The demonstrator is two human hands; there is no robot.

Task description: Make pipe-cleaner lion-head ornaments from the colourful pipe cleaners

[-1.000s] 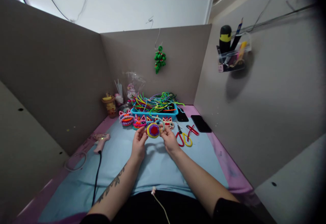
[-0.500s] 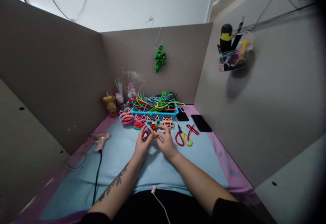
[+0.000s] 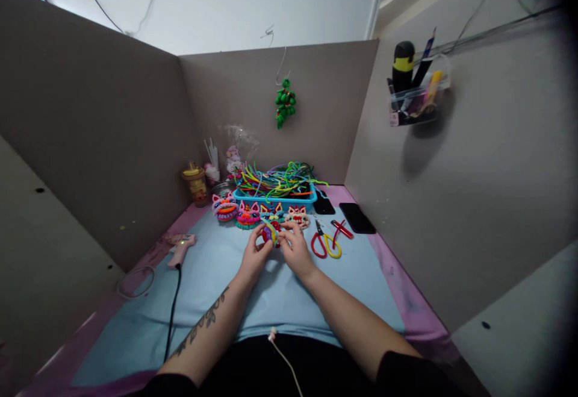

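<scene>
A small craft piece of coloured pipe cleaners (image 3: 272, 234), red, purple and yellow, is held between both hands above the blue cloth. My left hand (image 3: 256, 251) grips its left side with thumb and fingers. From the right, my right hand (image 3: 294, 250) pinches it; the fingertips partly hide the piece. Just behind stand finished-looking pipe-cleaner animal heads: a pink-purple one (image 3: 224, 207), a pink and teal one (image 3: 248, 215), a blue one (image 3: 271, 211) and a white and red one (image 3: 297, 217).
A blue basket (image 3: 275, 202) of loose pipe cleaners stands behind. Scissors (image 3: 326, 244), a red-handled cutter (image 3: 342, 229) and a black phone (image 3: 356, 218) lie right. On the left rests a pink glue gun (image 3: 181, 252) with its cord. Grey partitions (image 3: 275, 65) enclose three sides.
The craft piece has turned between my fingers, showing more of its purple and red side. Both hands stay in nearly the same place.
</scene>
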